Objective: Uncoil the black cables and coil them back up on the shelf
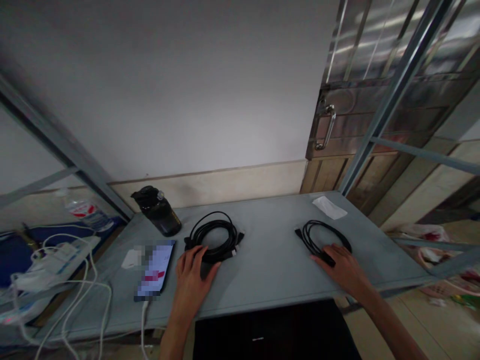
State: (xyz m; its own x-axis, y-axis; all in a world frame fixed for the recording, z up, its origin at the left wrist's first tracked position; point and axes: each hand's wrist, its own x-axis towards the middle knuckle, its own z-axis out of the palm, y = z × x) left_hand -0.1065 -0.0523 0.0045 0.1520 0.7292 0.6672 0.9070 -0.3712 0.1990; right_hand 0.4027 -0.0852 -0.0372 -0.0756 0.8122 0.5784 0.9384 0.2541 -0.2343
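Note:
A thick coil of black cable (pixel 216 223) with connectors at its ends lies on the grey tabletop, left of centre. My left hand (pixel 193 277) is at its near edge, thumb and fingers apart, fingertips touching or just over the loops. To the right is a smaller coil of black cable (pixel 306 237) with a plug on its left side. My right hand (pixel 343 267) is over this coil's near right part, thumb and fingers around the strands; the exact grip is partly hidden.
A phone (pixel 157 267) with a white cord and a dark bottle (pixel 157 212) stand left on the table (pixel 266 260). White paper (pixel 330 207) lies back right. Metal posts (pixel 393 95) flank the table. A power strip (pixel 56 267) with tangled cords is far left.

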